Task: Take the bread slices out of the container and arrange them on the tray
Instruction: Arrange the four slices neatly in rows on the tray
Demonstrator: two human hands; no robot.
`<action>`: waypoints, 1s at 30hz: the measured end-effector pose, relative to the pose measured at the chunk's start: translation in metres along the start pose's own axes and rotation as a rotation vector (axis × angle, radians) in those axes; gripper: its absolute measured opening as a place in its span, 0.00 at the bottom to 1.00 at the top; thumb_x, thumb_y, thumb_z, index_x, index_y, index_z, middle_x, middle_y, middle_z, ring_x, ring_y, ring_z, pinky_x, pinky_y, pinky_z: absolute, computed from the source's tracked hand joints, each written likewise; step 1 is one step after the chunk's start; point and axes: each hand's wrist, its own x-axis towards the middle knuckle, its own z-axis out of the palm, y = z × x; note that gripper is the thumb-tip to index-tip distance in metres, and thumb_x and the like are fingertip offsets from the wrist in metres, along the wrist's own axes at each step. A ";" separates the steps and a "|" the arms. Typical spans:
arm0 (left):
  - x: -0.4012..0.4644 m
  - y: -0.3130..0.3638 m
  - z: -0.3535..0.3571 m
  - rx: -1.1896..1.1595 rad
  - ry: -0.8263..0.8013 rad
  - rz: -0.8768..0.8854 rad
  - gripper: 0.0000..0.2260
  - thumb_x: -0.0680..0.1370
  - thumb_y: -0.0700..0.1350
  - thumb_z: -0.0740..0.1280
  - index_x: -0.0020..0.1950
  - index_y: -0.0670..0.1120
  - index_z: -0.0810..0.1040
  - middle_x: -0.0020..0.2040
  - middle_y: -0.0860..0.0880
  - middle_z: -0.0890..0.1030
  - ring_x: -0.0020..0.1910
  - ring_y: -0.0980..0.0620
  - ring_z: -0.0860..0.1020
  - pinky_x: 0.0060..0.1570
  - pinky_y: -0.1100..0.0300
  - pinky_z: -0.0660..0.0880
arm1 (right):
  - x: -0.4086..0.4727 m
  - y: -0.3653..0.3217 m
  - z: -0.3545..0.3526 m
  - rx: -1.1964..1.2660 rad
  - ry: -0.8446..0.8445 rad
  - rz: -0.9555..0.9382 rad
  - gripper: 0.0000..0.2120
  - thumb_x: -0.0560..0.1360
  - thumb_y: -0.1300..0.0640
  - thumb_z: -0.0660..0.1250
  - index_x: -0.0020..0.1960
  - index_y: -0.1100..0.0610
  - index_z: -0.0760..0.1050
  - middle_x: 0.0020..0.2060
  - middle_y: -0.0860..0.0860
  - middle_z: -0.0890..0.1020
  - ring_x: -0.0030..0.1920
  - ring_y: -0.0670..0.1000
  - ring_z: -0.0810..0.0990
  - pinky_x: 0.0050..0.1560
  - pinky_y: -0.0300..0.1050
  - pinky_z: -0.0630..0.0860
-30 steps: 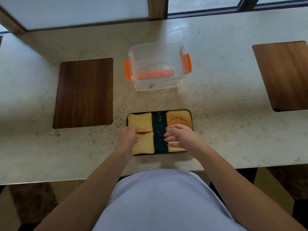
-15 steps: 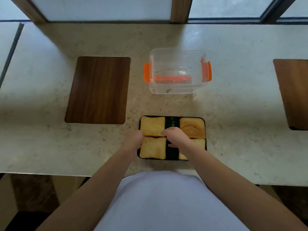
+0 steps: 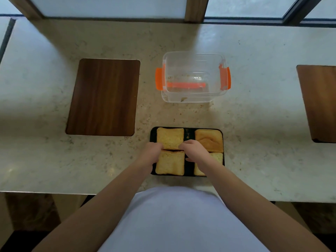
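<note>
**Head view: both hands at the far-left slice**

Head view shows both forearms reaching over the black tray [image 3: 187,130]. The left hand [image 3: 151,155] and right hand [image 3: 195,150] pinch opposite near corners of the far-left bread slice [image 3: 170,138]. The emptied container [image 3: 193,77] stands beyond.

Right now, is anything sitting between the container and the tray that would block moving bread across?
Nothing visible does. The counter between the clear container and the tray holds only crumbs. Four bread slices already lie on the tray, with both hands over them.
</note>
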 end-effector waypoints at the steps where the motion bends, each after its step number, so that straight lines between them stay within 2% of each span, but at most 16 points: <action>1: 0.001 0.001 0.001 0.001 0.002 0.000 0.07 0.76 0.37 0.60 0.41 0.48 0.67 0.44 0.45 0.67 0.45 0.47 0.66 0.47 0.52 0.63 | 0.000 0.000 -0.001 -0.003 0.002 -0.005 0.25 0.79 0.52 0.65 0.74 0.58 0.71 0.49 0.50 0.80 0.47 0.48 0.77 0.63 0.56 0.79; 3: 0.002 0.001 0.002 0.020 -0.011 0.006 0.10 0.77 0.36 0.59 0.40 0.49 0.66 0.47 0.45 0.67 0.47 0.48 0.65 0.47 0.52 0.63 | -0.002 0.000 -0.003 -0.007 -0.001 -0.014 0.26 0.79 0.53 0.65 0.75 0.58 0.69 0.51 0.50 0.80 0.50 0.49 0.78 0.65 0.57 0.78; 4: 0.002 0.001 0.002 0.024 -0.019 0.010 0.09 0.77 0.36 0.60 0.41 0.49 0.66 0.47 0.45 0.67 0.47 0.48 0.65 0.47 0.52 0.63 | -0.003 0.001 -0.003 -0.008 -0.003 -0.017 0.28 0.79 0.52 0.65 0.77 0.58 0.67 0.56 0.50 0.80 0.55 0.50 0.78 0.66 0.57 0.77; 5: 0.001 0.000 0.001 0.017 -0.018 0.012 0.07 0.76 0.37 0.60 0.42 0.48 0.67 0.45 0.45 0.68 0.45 0.48 0.66 0.46 0.51 0.63 | -0.004 0.002 -0.003 -0.008 -0.001 -0.017 0.30 0.79 0.52 0.65 0.79 0.58 0.64 0.60 0.51 0.79 0.60 0.52 0.77 0.67 0.57 0.76; 6: 0.001 -0.001 0.000 0.008 -0.011 0.024 0.05 0.75 0.38 0.61 0.42 0.47 0.67 0.43 0.45 0.68 0.42 0.47 0.66 0.45 0.51 0.63 | -0.005 0.003 -0.004 -0.004 0.003 -0.017 0.31 0.79 0.52 0.65 0.80 0.57 0.62 0.60 0.51 0.79 0.60 0.52 0.77 0.67 0.57 0.76; 9: 0.000 -0.004 -0.002 0.020 0.017 0.092 0.03 0.75 0.38 0.59 0.43 0.45 0.68 0.42 0.43 0.70 0.42 0.45 0.68 0.44 0.50 0.62 | -0.010 0.008 -0.005 0.011 0.011 -0.014 0.32 0.79 0.51 0.65 0.80 0.56 0.60 0.46 0.48 0.79 0.48 0.47 0.79 0.62 0.55 0.80; 11: 0.000 -0.005 -0.001 0.029 0.022 0.132 0.05 0.74 0.35 0.58 0.42 0.45 0.68 0.43 0.44 0.70 0.41 0.45 0.67 0.43 0.49 0.61 | -0.014 0.013 -0.003 0.039 0.000 0.001 0.32 0.80 0.53 0.65 0.81 0.56 0.60 0.45 0.45 0.77 0.50 0.46 0.78 0.61 0.54 0.80; 13: 0.001 -0.005 0.001 0.023 0.010 0.144 0.08 0.74 0.33 0.56 0.39 0.45 0.66 0.41 0.44 0.68 0.39 0.46 0.65 0.42 0.50 0.59 | -0.015 0.017 -0.001 0.065 -0.009 0.004 0.31 0.80 0.53 0.65 0.80 0.57 0.60 0.45 0.44 0.75 0.47 0.45 0.77 0.61 0.53 0.81; 16: 0.003 -0.006 0.002 0.037 0.012 0.138 0.12 0.74 0.32 0.54 0.35 0.47 0.62 0.37 0.44 0.64 0.37 0.47 0.63 0.40 0.51 0.58 | -0.015 0.018 0.002 0.072 -0.001 -0.010 0.30 0.80 0.54 0.66 0.80 0.57 0.62 0.46 0.45 0.76 0.45 0.45 0.76 0.63 0.56 0.80; 19: 0.005 -0.008 0.002 0.046 -0.022 0.139 0.09 0.74 0.33 0.55 0.42 0.45 0.68 0.42 0.44 0.67 0.41 0.46 0.64 0.44 0.50 0.58 | -0.013 0.018 0.004 0.066 0.005 -0.025 0.30 0.79 0.53 0.66 0.79 0.57 0.64 0.49 0.45 0.76 0.50 0.46 0.77 0.65 0.57 0.78; 22: 0.007 -0.007 0.001 0.027 -0.012 0.106 0.08 0.75 0.32 0.56 0.42 0.45 0.67 0.41 0.44 0.66 0.40 0.47 0.64 0.40 0.53 0.60 | -0.011 0.019 0.004 0.060 0.016 -0.025 0.30 0.79 0.53 0.66 0.79 0.57 0.64 0.44 0.42 0.74 0.44 0.44 0.76 0.63 0.57 0.79; 24: 0.008 -0.007 0.001 -0.022 -0.008 0.065 0.08 0.75 0.34 0.58 0.44 0.47 0.67 0.42 0.44 0.68 0.42 0.48 0.67 0.41 0.53 0.62 | -0.010 0.019 0.005 0.047 0.023 -0.027 0.30 0.79 0.53 0.66 0.79 0.57 0.64 0.43 0.42 0.74 0.44 0.44 0.76 0.62 0.56 0.80; 26: 0.008 -0.007 0.002 -0.043 -0.019 0.030 0.07 0.75 0.36 0.59 0.49 0.47 0.70 0.47 0.44 0.72 0.47 0.47 0.70 0.46 0.51 0.65 | -0.010 0.019 0.006 0.028 0.026 -0.037 0.30 0.79 0.53 0.66 0.79 0.57 0.64 0.46 0.43 0.76 0.48 0.45 0.78 0.63 0.56 0.79; 30: 0.008 -0.007 0.001 -0.060 -0.035 0.012 0.09 0.75 0.36 0.58 0.51 0.49 0.70 0.50 0.45 0.73 0.47 0.47 0.69 0.46 0.50 0.66 | -0.011 0.018 0.005 0.005 0.026 -0.045 0.30 0.79 0.52 0.66 0.78 0.58 0.65 0.62 0.51 0.76 0.64 0.53 0.76 0.67 0.57 0.75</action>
